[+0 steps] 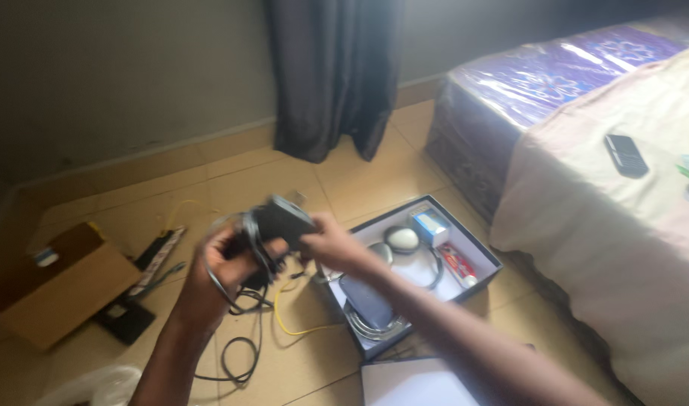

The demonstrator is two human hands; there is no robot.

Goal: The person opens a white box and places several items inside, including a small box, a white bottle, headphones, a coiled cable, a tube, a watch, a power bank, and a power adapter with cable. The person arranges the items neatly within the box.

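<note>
My left hand [223,265] grips a black power adapter [281,220] with its black cable [238,301] looped around it and trailing to the floor. My right hand [331,242] pinches the adapter's right end. Both hands hover above the tiled floor, just left of an open dark box [486,256]. The picture is blurred by motion.
The box holds a grey pouch [365,301], a white round item [403,238], a small blue-white carton [432,224] and a red tube [457,265]. A cardboard box [66,289] and a power strip [160,256] lie left. A bed [608,225] with a black phone [625,156] stands right. A yellow cable [284,319] crosses the floor.
</note>
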